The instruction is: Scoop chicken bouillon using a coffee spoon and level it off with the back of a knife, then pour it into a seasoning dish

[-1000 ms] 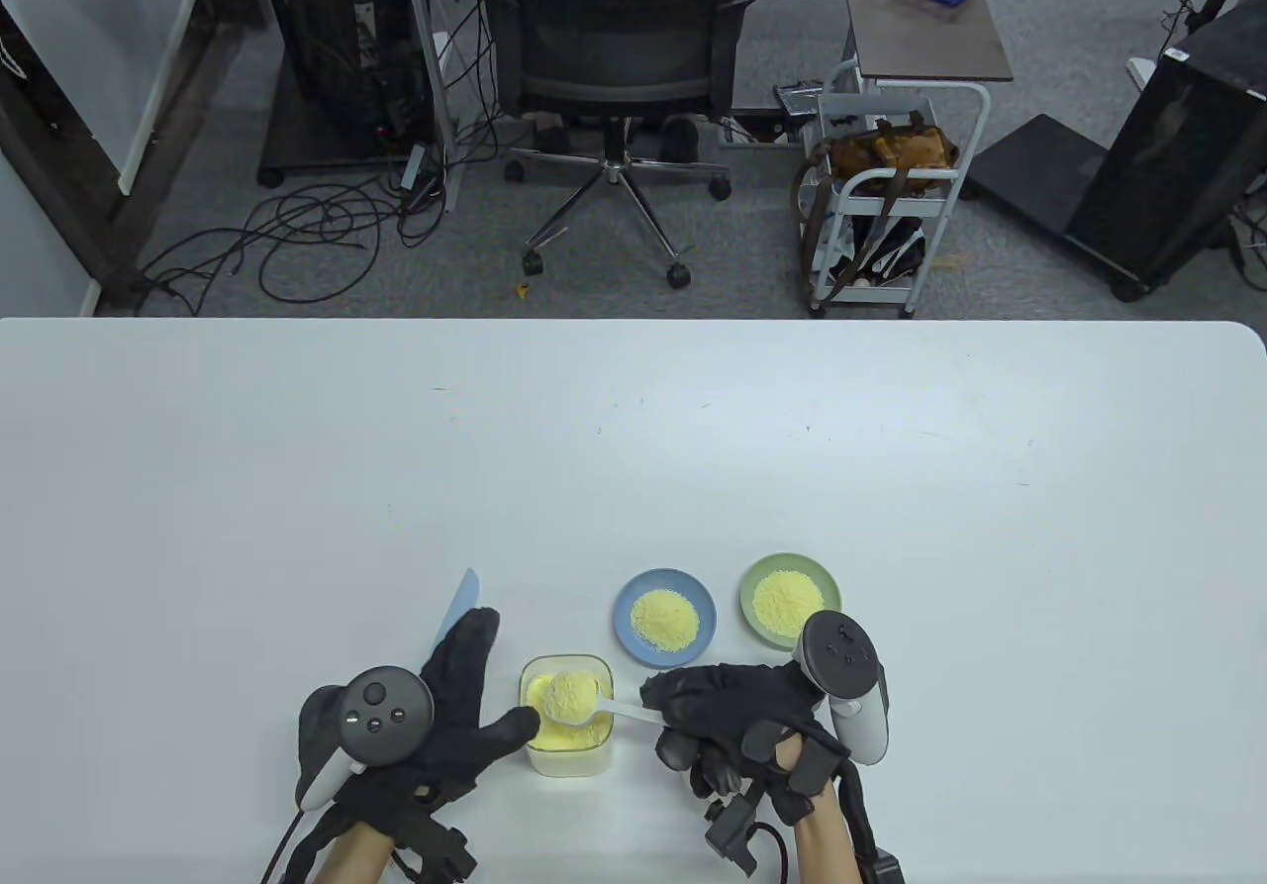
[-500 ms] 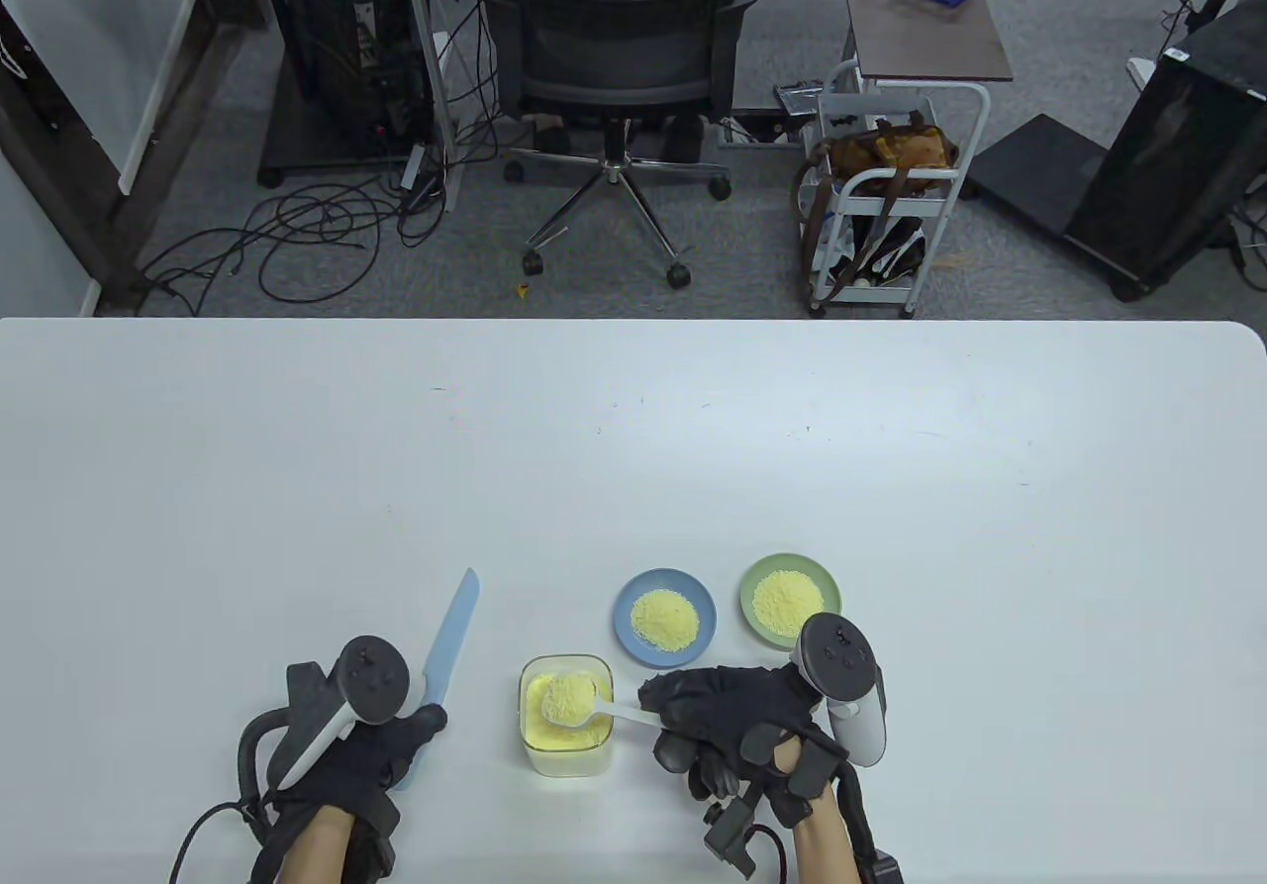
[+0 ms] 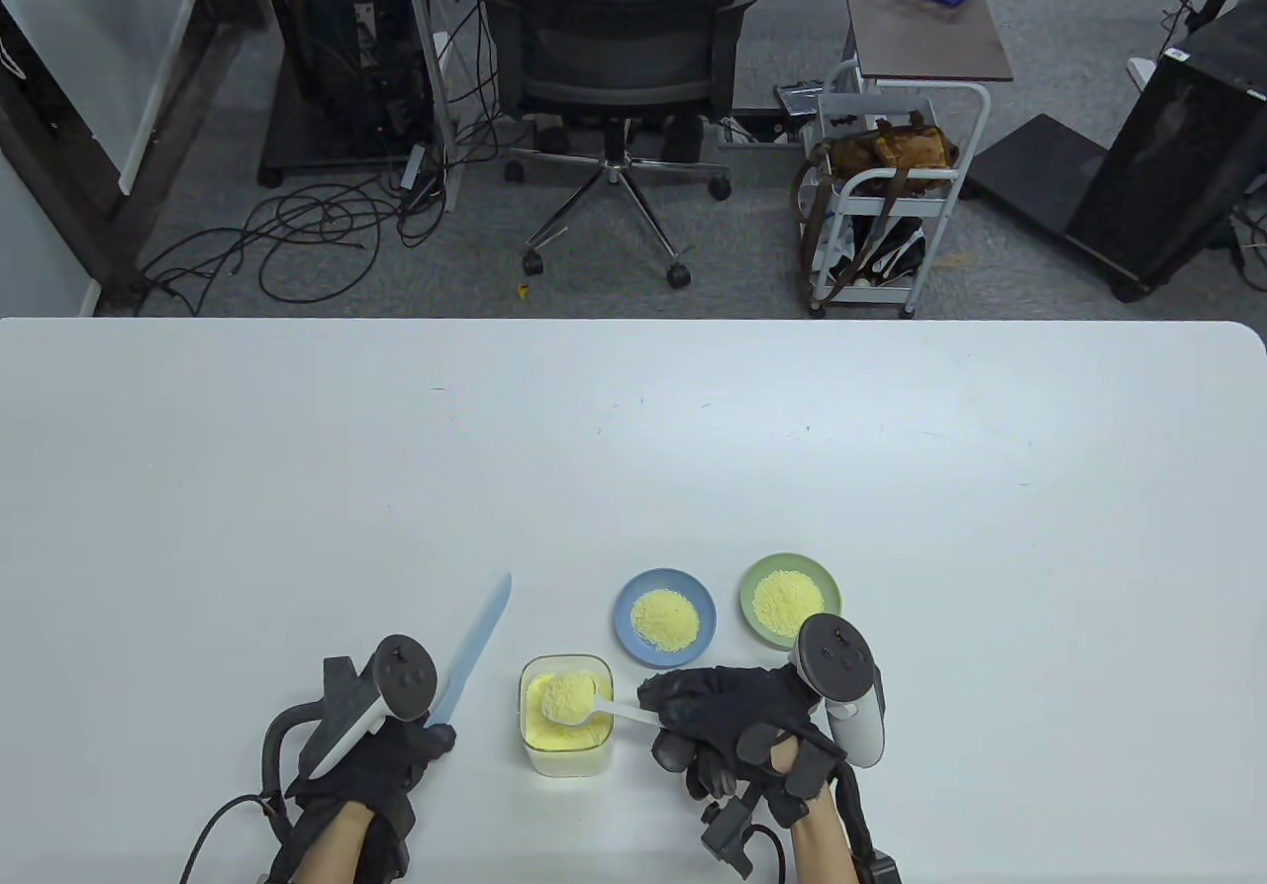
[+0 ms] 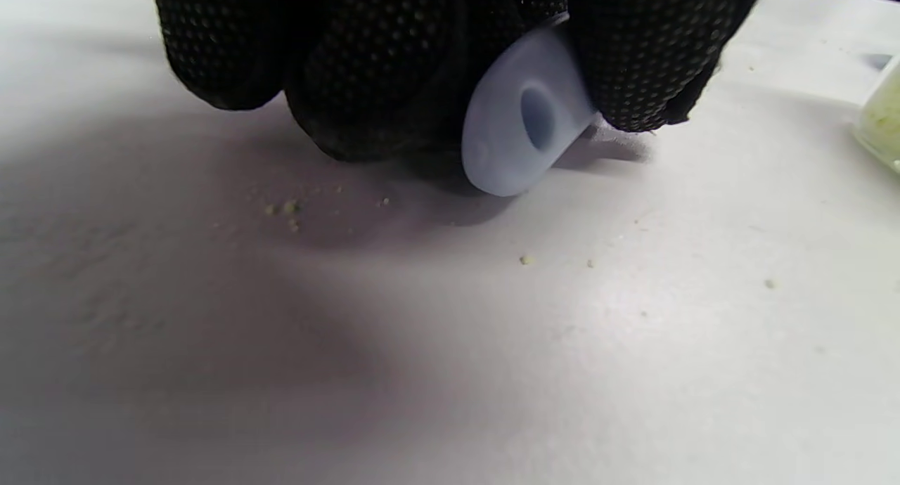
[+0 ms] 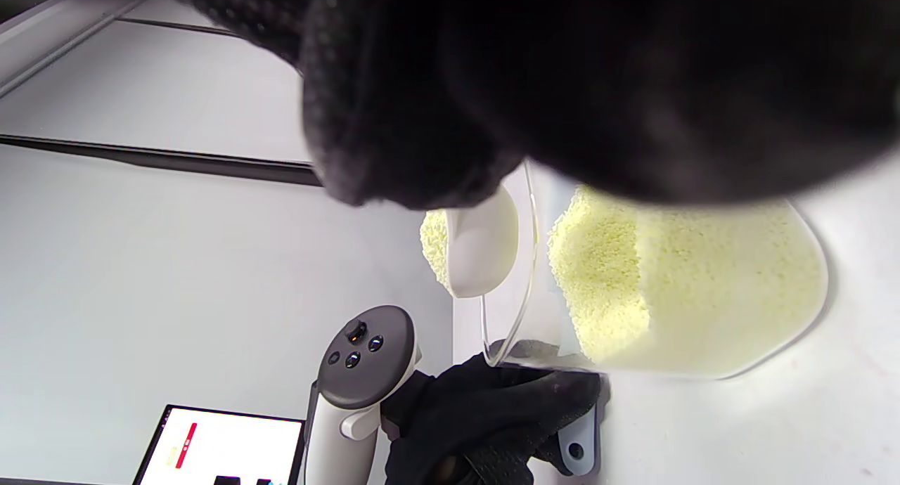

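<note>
A clear square container (image 3: 565,716) of yellow chicken bouillon (image 5: 675,281) sits near the table's front edge. My right hand (image 3: 737,721) holds a white coffee spoon (image 3: 584,704) by its handle, with the heaped bowl (image 5: 478,242) over the container. My left hand (image 3: 391,760) grips the handle (image 4: 524,123) of a pale blue knife (image 3: 473,650), whose blade points away and slightly right, left of the container. A blue seasoning dish (image 3: 664,619) and a green seasoning dish (image 3: 790,599) stand behind, each holding bouillon.
Stray bouillon grains (image 4: 288,207) lie on the white table (image 3: 633,448) under my left hand. Beyond the table's far edge are an office chair (image 3: 614,62) and a white cart (image 3: 891,201).
My left hand left the container's side, moved left to the knife and closed on its handle. The blade has since lifted and swung right, toward the container. The spoon stays over the container.
</note>
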